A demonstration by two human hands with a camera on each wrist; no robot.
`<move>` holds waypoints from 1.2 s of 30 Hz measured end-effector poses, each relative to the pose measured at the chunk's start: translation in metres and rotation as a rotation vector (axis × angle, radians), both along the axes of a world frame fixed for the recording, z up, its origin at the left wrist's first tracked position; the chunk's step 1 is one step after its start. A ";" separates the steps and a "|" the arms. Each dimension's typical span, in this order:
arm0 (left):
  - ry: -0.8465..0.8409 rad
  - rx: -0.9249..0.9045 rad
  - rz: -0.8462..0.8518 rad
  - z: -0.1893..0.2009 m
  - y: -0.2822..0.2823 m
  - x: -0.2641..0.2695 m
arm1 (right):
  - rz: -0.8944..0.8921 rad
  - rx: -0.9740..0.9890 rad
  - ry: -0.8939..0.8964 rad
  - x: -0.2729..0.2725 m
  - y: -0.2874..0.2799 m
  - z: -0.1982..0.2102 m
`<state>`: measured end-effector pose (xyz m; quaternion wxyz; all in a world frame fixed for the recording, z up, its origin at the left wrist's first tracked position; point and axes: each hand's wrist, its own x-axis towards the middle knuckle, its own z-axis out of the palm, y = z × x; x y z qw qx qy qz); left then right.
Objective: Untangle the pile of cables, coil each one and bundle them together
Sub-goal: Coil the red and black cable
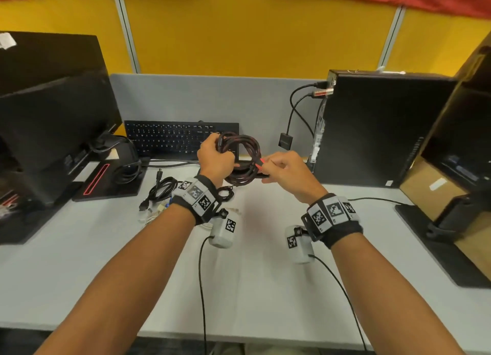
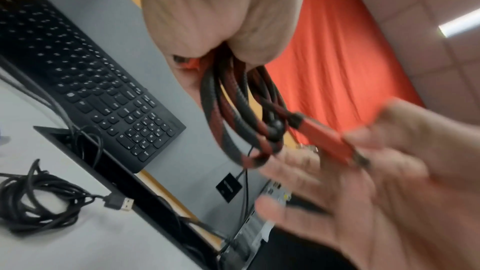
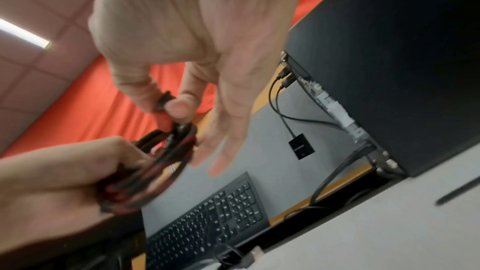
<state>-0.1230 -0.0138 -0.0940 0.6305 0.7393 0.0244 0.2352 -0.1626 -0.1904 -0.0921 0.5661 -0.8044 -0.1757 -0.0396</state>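
Observation:
A red-and-black braided cable (image 1: 243, 155) hangs coiled in several loops above the desk. My left hand (image 1: 215, 159) grips the coil's left side, fingers curled round the loops (image 2: 228, 98). My right hand (image 1: 283, 168) pinches the cable's red plug (image 1: 261, 161) between thumb and forefinger, at the coil's right edge; the plug (image 2: 327, 141) shows blurred in the left wrist view, and the pinch (image 3: 166, 110) shows in the right wrist view. On the desk to the left lie a coiled black USB cable (image 1: 162, 187) and pale cables (image 1: 154, 214), partly hidden by my left wrist.
A black keyboard (image 1: 172, 139) leans against the grey partition behind the coil. A black computer tower (image 1: 372, 129) with plugged leads stands at the right, a monitor back (image 1: 53, 115) at the left. A second monitor base (image 1: 438, 243) and cardboard box (image 1: 425, 187) sit far right.

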 end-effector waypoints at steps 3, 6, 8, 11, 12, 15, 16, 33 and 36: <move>0.089 -0.113 -0.038 0.002 0.008 0.007 | 0.082 -0.029 -0.020 -0.002 -0.009 -0.008; 0.129 -0.136 -0.159 0.001 0.010 0.006 | 0.055 -0.083 0.006 0.002 -0.008 -0.013; 0.104 -0.016 -0.217 -0.003 0.007 0.005 | -0.031 -0.153 0.013 0.005 -0.003 -0.016; 0.055 0.078 -0.290 -0.004 0.006 0.001 | -0.107 -0.110 0.047 0.007 0.009 -0.019; 0.051 0.093 -0.308 -0.004 0.006 0.001 | -0.121 -0.087 0.042 0.008 0.013 -0.019; 0.052 0.121 -0.240 -0.001 0.004 0.004 | -0.106 -0.035 0.019 0.008 0.019 -0.016; 0.074 0.059 -0.203 0.001 0.004 0.006 | -0.065 -0.007 0.025 0.008 0.018 -0.014; 0.376 -0.031 -0.519 -0.027 0.005 -0.006 | -0.224 0.092 0.262 0.022 -0.017 -0.034; 0.447 0.028 -0.424 -0.039 0.005 -0.005 | -0.227 -0.006 0.189 0.024 -0.018 -0.045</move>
